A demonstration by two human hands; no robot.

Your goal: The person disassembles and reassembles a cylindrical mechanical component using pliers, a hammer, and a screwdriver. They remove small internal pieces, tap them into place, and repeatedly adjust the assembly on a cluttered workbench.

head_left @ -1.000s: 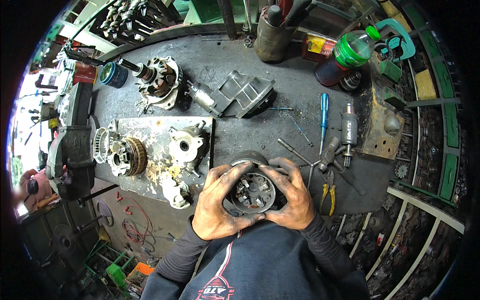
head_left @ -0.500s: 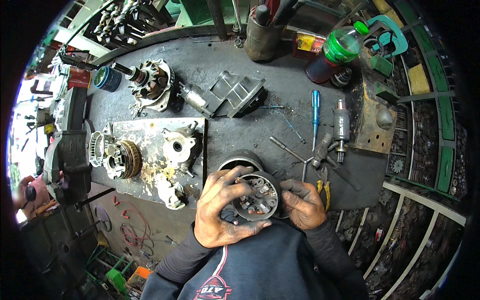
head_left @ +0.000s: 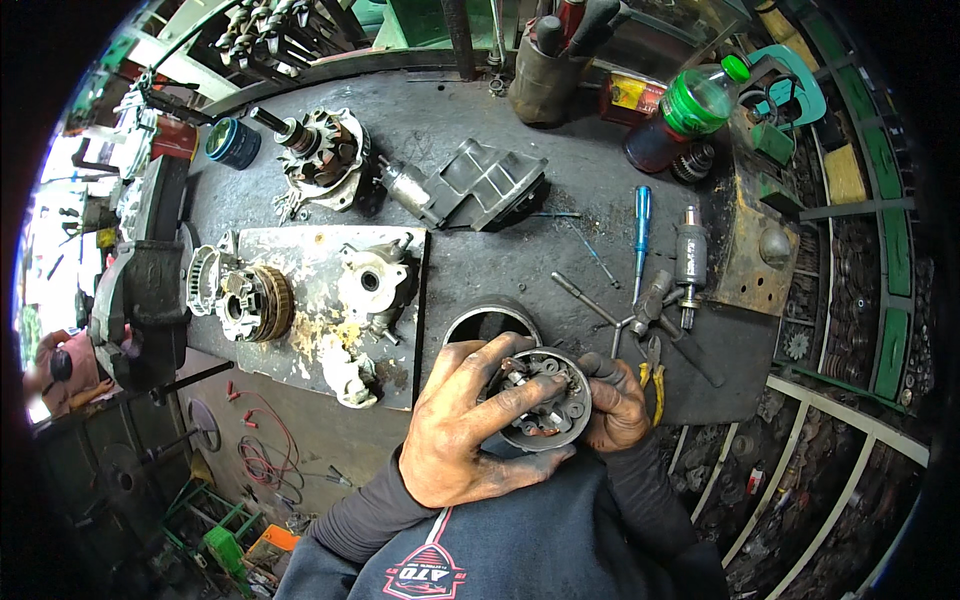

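Note:
A round metal motor brush housing (head_left: pixel 577 432), with small brush parts and copper-coloured pieces inside, is held tilted close to my body. My left hand (head_left: pixel 465 435) is closed around its left side, thumb under the near rim and index finger reaching across the inner parts. At the right rim, my right hand (head_left: pixel 618 408) has its fingers bent and pressed together against the housing; some fingertips are hidden. Just beyond my left fingers, an open-ended metal cylinder (head_left: pixel 492 308) rests on the bench, partly covered by that hand.
Right of my hands lie yellow-handled pliers (head_left: pixel 657 390), a T-shaped wrench (head_left: pixel 590 299), a hammer (head_left: pixel 652 298) and a blue screwdriver (head_left: pixel 642 235). On the left, a worn board (head_left: pixel 315 260) carries an alternator stator (head_left: pixel 265 305) and castings. A green-capped bottle (head_left: pixel 690 110) stands at the back right.
My left index finger has extended further across the inside of the housing. The housing has tilted, and my right hand has come against its rim. The whole view has shifted slightly.

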